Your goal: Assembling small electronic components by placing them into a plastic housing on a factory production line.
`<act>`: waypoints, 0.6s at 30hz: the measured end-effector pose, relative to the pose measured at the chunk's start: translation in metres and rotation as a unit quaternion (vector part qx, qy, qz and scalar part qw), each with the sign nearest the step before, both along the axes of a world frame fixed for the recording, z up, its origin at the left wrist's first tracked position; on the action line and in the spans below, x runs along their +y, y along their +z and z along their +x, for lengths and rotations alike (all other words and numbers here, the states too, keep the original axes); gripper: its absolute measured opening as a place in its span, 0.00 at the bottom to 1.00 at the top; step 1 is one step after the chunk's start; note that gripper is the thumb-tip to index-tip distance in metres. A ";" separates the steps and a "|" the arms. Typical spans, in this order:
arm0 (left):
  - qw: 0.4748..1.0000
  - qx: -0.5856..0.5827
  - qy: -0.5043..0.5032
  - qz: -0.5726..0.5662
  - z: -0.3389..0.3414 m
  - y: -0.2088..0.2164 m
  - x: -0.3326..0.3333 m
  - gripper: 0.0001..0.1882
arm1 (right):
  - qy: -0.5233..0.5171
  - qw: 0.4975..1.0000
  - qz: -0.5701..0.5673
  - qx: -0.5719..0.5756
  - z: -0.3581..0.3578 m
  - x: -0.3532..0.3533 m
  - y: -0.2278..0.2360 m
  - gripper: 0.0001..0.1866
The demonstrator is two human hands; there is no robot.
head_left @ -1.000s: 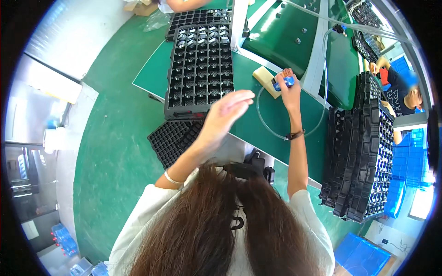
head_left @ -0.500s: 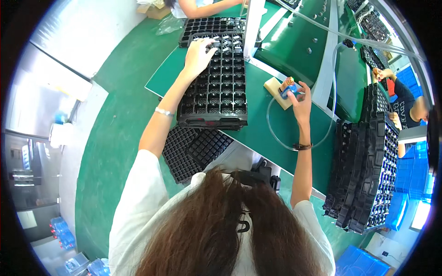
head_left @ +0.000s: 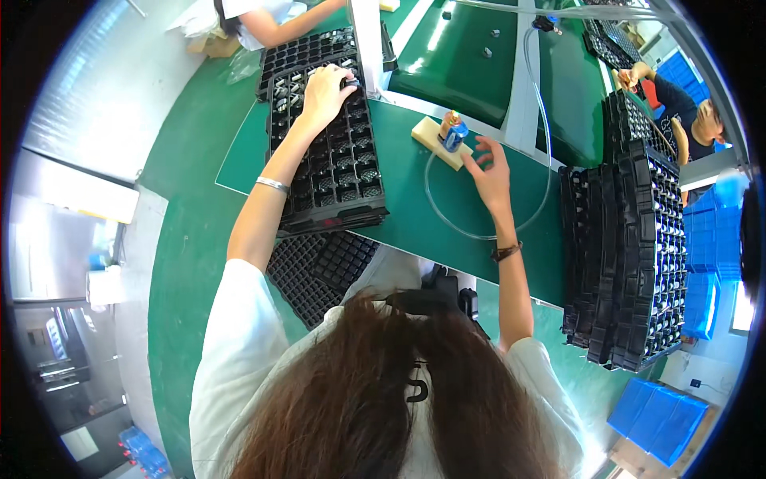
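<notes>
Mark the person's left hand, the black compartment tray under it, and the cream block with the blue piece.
left hand [head_left: 323, 92], head view, back of the hand
black compartment tray [head_left: 339, 172], head view, middle cells
cream block [head_left: 431, 137], head view, bare top face

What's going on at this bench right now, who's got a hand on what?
A person works at a green bench. Their left hand reaches into the far end of a black compartment tray, fingers on a small dark part. Their right hand hovers open beside a small blue piece on a cream block, not gripping it. More black trays stand stacked on the right.
</notes>
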State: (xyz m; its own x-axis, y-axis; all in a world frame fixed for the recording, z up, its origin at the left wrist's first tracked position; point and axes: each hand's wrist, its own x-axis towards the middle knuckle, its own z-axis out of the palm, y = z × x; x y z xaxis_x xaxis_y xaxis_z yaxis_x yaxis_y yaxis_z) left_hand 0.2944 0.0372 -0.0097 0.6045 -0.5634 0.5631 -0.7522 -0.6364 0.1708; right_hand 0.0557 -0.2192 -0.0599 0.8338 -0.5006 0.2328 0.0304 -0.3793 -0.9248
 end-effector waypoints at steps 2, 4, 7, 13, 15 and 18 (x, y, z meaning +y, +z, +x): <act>1.000 -0.002 -0.001 -0.009 0.002 -0.001 0.003 0.10 | 0.006 0.993 -0.112 -0.048 0.018 0.009 0.004 0.26; 0.999 -0.016 0.002 -0.044 0.002 0.001 0.003 0.10 | 0.009 0.990 -0.123 -0.074 0.039 0.014 0.008 0.24; 0.978 0.137 0.016 -0.159 -0.005 0.012 0.002 0.11 | 0.068 0.995 -0.079 0.002 0.080 0.007 0.002 0.17; 0.737 0.516 -0.134 -0.415 -0.098 0.067 0.014 0.14 | -0.076 0.984 -0.159 -0.008 0.183 -0.082 -0.015 0.22; 0.623 0.599 -0.170 -0.474 -0.137 0.071 0.019 0.18 | -0.117 0.972 -0.205 -0.004 0.209 -0.100 -0.013 0.22; 0.469 0.692 -0.189 -0.515 -0.185 0.074 0.007 0.22 | -0.169 0.953 -0.253 -0.001 0.229 -0.151 -0.036 0.21</act>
State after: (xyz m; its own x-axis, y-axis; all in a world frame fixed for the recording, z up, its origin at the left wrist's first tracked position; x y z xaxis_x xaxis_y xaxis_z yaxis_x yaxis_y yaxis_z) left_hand 0.1094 0.0441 0.0642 0.7592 -0.6376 -0.1307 0.5073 0.4540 0.7325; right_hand 0.2844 -0.3701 -0.0963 0.6446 -0.5633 0.5169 -0.1708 -0.7651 -0.6208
